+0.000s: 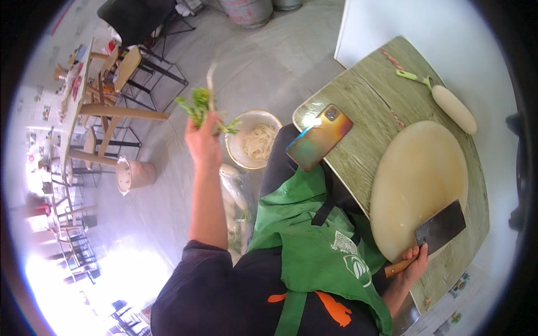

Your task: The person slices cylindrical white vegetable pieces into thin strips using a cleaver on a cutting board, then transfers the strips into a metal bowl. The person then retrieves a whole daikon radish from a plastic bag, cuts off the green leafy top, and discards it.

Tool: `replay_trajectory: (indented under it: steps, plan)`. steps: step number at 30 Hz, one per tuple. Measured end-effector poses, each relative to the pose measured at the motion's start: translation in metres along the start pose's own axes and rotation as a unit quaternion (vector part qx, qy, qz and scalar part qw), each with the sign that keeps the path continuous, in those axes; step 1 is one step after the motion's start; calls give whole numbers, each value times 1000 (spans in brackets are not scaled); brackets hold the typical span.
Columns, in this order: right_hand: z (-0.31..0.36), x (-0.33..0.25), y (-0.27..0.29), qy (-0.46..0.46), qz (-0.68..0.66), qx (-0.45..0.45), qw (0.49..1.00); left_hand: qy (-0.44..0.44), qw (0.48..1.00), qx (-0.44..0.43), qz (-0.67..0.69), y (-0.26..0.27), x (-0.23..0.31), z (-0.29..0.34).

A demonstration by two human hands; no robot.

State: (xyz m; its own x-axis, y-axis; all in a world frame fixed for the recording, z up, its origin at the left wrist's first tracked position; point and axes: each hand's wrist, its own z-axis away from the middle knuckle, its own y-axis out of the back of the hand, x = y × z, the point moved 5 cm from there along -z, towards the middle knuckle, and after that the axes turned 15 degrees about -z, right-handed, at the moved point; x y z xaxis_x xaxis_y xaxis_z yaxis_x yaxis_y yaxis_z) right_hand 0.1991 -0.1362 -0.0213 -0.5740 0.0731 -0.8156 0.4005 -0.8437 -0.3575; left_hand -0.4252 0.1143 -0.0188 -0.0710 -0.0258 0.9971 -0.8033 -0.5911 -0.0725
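My left hand (203,143) is raised out over the floor, closed around a bunch of leafy green radish tops (197,106). A thin, pale strip (211,84), perhaps a root end or peel, sticks up from the same grip. On the table, my right hand (416,265) grips the wooden handle of a cleaver (443,227), its dark broad blade lying over the lower right of the round cutting board (417,173). A white radish (454,109) lies beyond the board, with a green-handled peeler (407,74) against its end.
A phone (319,137) lies at the table's (358,89) left edge. Below stands a bowl (228,147) holding pale peelings (259,141), beside a plastic bag of white radishes (238,196). A bucket (135,175), stools (129,68) and another table (73,112) stand leftward.
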Motion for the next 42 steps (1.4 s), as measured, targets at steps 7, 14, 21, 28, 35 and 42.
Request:
replay_trajectory:
  steps: [7, 14, 21, 28, 35, 42]
  plan:
    - [-4, -2, -15, -36, 58, -2, 998, 62, 892, 15, -447, 28, -209, 27]
    - [-9, -4, -14, -43, 75, 15, 996, 38, 815, 178, -551, 164, -254, 44]
    - [-26, -13, 5, -43, 108, -8, 993, 93, 574, -290, -760, 215, -327, 43]
    - [-14, -10, -6, -33, 120, 0, 992, 324, 603, -265, -679, 261, -389, 80]
    - [-20, -15, -7, -8, 94, 26, 995, 364, 663, -107, -646, 245, -414, 75]
    - [-24, -16, 2, -25, 59, 44, 997, 434, 622, -106, -643, 220, -432, 73]
